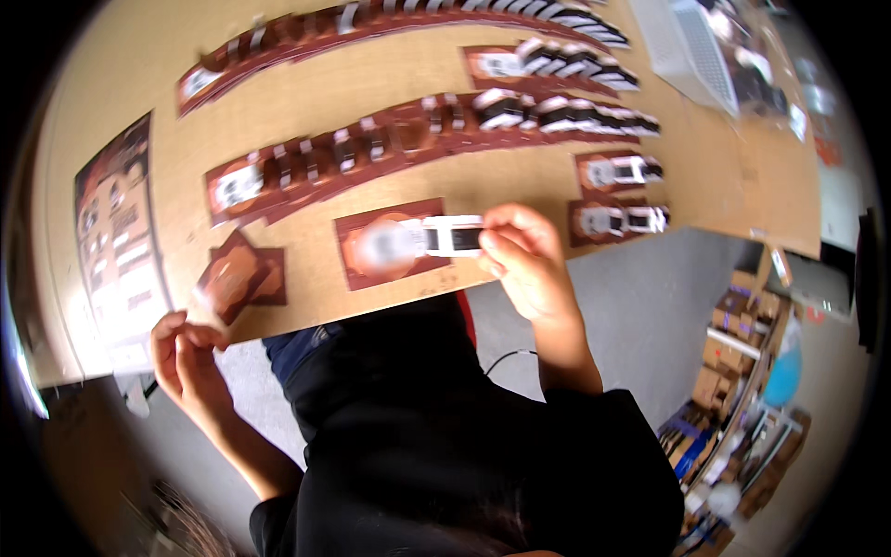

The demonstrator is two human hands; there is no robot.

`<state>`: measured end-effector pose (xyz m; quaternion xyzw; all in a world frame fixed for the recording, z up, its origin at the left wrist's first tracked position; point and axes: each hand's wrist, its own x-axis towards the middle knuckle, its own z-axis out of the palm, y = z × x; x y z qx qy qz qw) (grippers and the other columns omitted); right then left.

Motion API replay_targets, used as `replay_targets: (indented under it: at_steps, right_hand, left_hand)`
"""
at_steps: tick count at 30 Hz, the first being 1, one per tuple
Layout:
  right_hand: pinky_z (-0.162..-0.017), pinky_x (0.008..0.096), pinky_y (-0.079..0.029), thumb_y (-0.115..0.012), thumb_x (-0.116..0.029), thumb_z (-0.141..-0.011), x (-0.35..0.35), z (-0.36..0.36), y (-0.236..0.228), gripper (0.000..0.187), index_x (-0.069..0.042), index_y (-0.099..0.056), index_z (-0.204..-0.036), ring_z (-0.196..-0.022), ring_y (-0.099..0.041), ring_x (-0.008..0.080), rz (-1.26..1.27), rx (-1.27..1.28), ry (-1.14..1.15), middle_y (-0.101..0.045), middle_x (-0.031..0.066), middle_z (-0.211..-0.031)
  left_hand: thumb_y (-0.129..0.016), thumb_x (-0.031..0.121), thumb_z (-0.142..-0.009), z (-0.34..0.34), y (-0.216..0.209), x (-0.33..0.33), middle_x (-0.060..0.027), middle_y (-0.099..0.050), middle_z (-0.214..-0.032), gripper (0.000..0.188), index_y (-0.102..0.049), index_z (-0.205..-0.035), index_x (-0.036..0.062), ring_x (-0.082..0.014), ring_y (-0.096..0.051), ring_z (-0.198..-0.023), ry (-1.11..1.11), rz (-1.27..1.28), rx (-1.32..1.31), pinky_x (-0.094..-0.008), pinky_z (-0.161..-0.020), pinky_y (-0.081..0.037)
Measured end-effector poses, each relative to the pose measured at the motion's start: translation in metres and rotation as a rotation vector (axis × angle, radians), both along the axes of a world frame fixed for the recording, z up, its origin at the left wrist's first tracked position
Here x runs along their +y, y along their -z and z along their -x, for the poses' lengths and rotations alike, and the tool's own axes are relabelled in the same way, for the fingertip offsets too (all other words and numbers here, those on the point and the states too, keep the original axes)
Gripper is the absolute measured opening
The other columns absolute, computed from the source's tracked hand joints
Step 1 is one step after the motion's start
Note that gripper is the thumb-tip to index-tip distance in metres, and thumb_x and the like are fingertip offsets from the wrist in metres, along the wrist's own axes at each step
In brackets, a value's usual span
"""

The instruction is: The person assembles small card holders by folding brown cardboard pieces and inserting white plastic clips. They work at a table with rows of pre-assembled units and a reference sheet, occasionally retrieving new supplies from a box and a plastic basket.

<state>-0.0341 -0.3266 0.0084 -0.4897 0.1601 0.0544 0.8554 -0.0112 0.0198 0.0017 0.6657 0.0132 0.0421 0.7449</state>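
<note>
At the counter (371,84), the right hand (526,255) pinches its fingers; the left hand (192,367) has half-curled fingers, whether holding anything I can't tell. Over a brown card (394,245), the pinched black-and-white strip (454,237) stretches sideways, free end pointing left.

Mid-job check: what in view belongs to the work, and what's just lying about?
In the work:
black-and-white piece in the right hand
brown card under it
loose cards near the left hand
rows of cards

Apparently just lying about:
white basket
cardboard boxes
large printed sheet, perhaps
</note>
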Motion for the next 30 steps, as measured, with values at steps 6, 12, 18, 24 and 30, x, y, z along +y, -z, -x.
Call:
replay_targets:
  at_steps: [6, 12, 18, 24, 30]
  right_hand:
    - [-0.049, 0.0179, -0.035, -0.06, -0.004, -0.082, 0.042, -0.016, 0.001, 0.008, -0.001, -0.056, -0.089, -0.057, -0.046, 0.0049, -0.022, -0.004, -0.167, -0.059, 0.005, -0.074]
    - [-0.05, 0.0175, -0.04, -0.061, -0.003, -0.082, 0.093, -0.031, -0.005, 0.009, 0.001, -0.055, -0.086, -0.055, -0.049, 0.0053, 0.039, -0.046, -0.399, -0.059, 0.0059, -0.072]
    - [-0.044, 0.0166, -0.038, -0.06, -0.003, -0.082, 0.119, -0.053, -0.007, 0.008, 0.001, -0.055, -0.086, -0.051, -0.048, 0.0038, 0.163, -0.082, -0.379, -0.06, 0.0055, -0.072]
    - [-0.047, 0.0134, -0.033, -0.06, 0.007, -0.078, 0.146, -0.081, -0.023, 0.01, 0.003, -0.056, -0.086, -0.058, -0.049, -0.0009, 0.678, -0.339, -0.193, -0.058, 0.0005, -0.072]
    - [-0.049, 0.0148, -0.038, -0.059, 0.009, -0.077, 0.156, -0.098, -0.022, 0.015, 0.004, -0.055, -0.091, -0.058, -0.051, 0.0017, 0.728, -0.363, -0.097, -0.061, 0.0053, -0.075]
  left_hand:
    - [-0.06, 0.004, -0.075, -0.013, -0.004, 0.005, -0.0156, -0.054, -0.111, 0.038, -0.051, -0.112, -0.0013, -0.0269, -0.049, -0.106, -0.121, -0.713, -0.249, -0.0371, -0.094, -0.036]
    - [-0.071, 0.011, -0.06, -0.025, -0.01, -0.009, -0.0124, -0.039, -0.13, 0.064, -0.049, -0.12, 0.0072, -0.0346, -0.031, -0.124, 0.035, -1.131, -0.189, -0.0439, -0.101, -0.029]
    - [-0.075, 0.014, -0.054, -0.027, -0.01, -0.002, -0.0102, -0.045, -0.123, 0.063, -0.054, -0.113, 0.0057, -0.0335, -0.035, -0.12, 0.034, -1.093, -0.114, -0.044, -0.099, -0.03]
    - [-0.08, 0.017, -0.043, -0.026, -0.005, 0.004, -0.0094, -0.044, -0.124, 0.072, -0.056, -0.109, 0.0062, -0.0335, -0.035, -0.121, 0.039, -1.068, -0.128, -0.0444, -0.097, -0.034]
    - [-0.079, 0.013, -0.044, -0.028, -0.005, 0.008, -0.0084, -0.05, -0.112, 0.063, -0.056, -0.103, 0.0065, -0.0315, -0.041, -0.114, 0.057, -1.018, -0.161, -0.0439, -0.094, -0.036]
